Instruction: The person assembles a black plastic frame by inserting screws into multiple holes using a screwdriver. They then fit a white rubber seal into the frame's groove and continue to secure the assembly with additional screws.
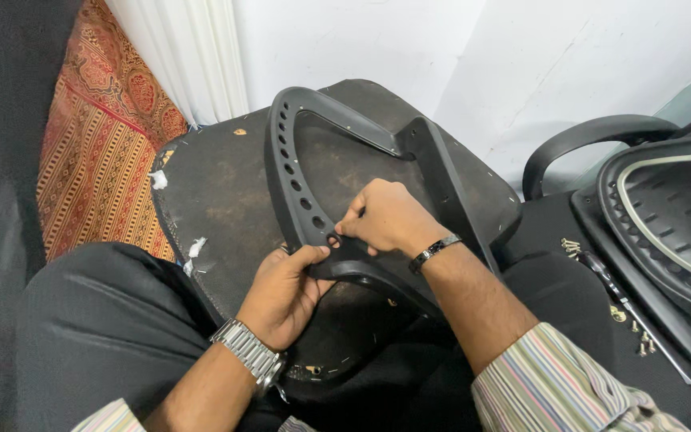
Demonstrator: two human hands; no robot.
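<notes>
A black plastic chair armrest frame (297, 172) with a row of round holes lies on the worn black underside of a chair seat (217, 192). My left hand (281, 292), with a metal watch on its wrist, grips the frame's lower bend from below. My right hand (385, 218), with a dark bracelet, pinches at one of the holes in the frame with fingertips closed; whether a small part is between them is hidden. Both hands touch the frame at the same spot.
A second chair part with a black armrest loop (593, 136) and a ribbed black shell (673, 216) sits at right. Several screws (573, 248) and a thin metal tool (641, 324) lie beside it. Patterned orange fabric (105, 144) hangs at left, a white wall behind.
</notes>
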